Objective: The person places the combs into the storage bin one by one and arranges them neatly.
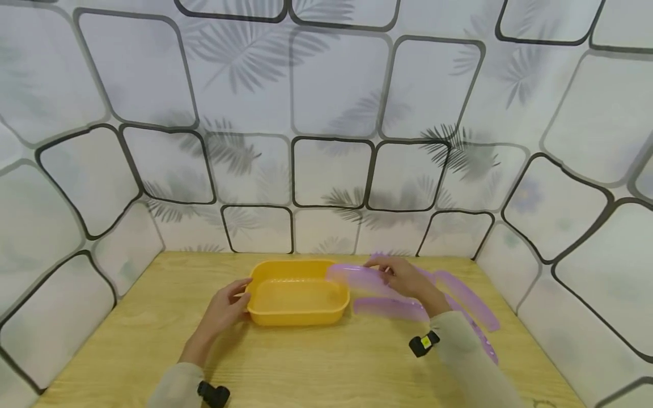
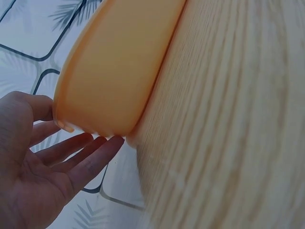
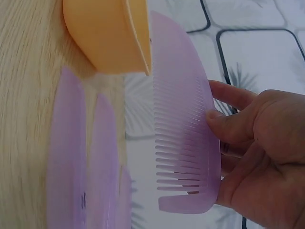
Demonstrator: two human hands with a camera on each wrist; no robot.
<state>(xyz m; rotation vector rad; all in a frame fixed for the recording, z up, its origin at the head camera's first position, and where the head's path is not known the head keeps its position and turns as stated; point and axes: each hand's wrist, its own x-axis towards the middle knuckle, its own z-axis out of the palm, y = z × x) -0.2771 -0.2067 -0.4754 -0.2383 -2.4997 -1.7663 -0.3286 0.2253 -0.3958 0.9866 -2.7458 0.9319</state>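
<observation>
A shallow yellow plastic basin [image 1: 298, 318] rests on the wooden table. My left hand [image 1: 224, 309] is at its left end; in the left wrist view the fairly straight fingers touch the outside of the end wall [image 2: 107, 78] and the rim. My right hand [image 1: 403, 277] pinches a translucent purple comb [image 3: 183, 109] by its spine, between thumb and fingers. The comb is raised above the table, its tip overlapping the basin's right rim in the head view. Below it lies another purple comb [image 1: 390, 307], close to the basin.
More purple combs lie to the right, one [image 1: 469, 300] near the table's right side and one [image 1: 479, 334] partly behind my right forearm. The wooden tabletop [image 1: 306, 368] meets patterned walls [image 1: 331, 170] at the back and both sides.
</observation>
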